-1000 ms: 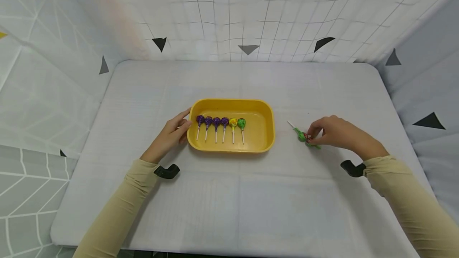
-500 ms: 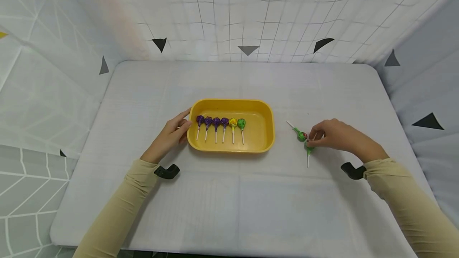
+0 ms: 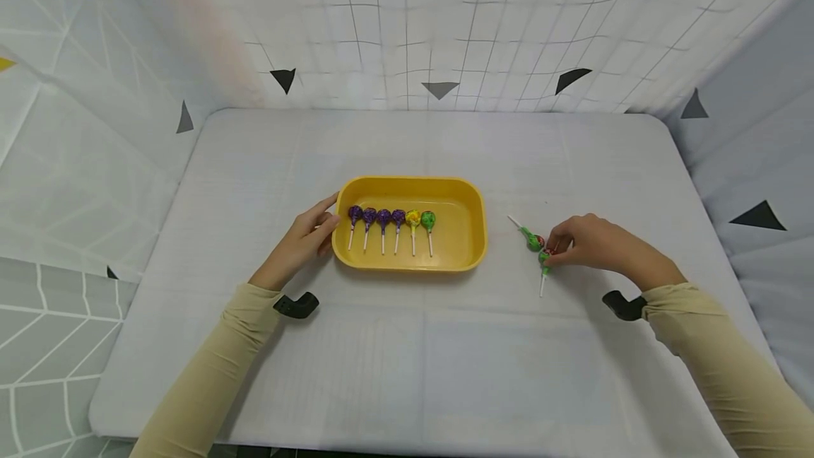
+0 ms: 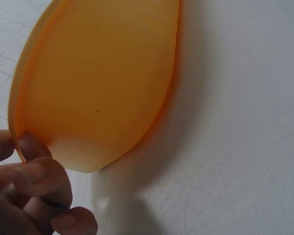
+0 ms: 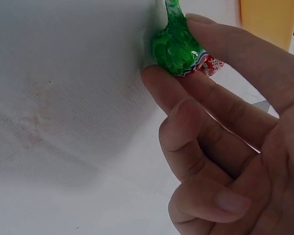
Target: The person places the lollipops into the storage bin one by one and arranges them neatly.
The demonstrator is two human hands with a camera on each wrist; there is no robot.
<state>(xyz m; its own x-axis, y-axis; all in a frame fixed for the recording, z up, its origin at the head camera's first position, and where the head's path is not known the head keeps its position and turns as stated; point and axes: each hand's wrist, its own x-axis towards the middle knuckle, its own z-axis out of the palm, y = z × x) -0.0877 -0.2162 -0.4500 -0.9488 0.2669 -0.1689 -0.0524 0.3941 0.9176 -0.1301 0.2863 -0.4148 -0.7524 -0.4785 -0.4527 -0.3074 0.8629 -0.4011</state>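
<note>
At the right of the table, my right hand (image 3: 598,246) pinches a green lollipop (image 5: 174,54) between thumb and fingertips, its white stick pointing toward the front edge in the head view. Another green lollipop (image 3: 533,240) with a red patch lies just beyond it, stick toward the back left. My left hand (image 3: 301,246) grips the left rim of a yellow tray (image 3: 459,235) in the table's middle. Inside the tray, side by side with sticks toward me, lie several purple lollipops (image 3: 384,216), one yellow lollipop (image 3: 413,218) and one green lollipop (image 3: 429,220).
White cloth covers the table (image 3: 381,366), whose front edge shows at the bottom of the head view. Pale patterned sheets (image 3: 407,27) with dark triangles stand at the back and sides. The tray's right part shows bare yellow floor beside the row.
The green lollipop in my right hand has swung round, its stick now pointing toward the front. My right hand has shifted slightly toward the front; the left hand and tray stay put.
</note>
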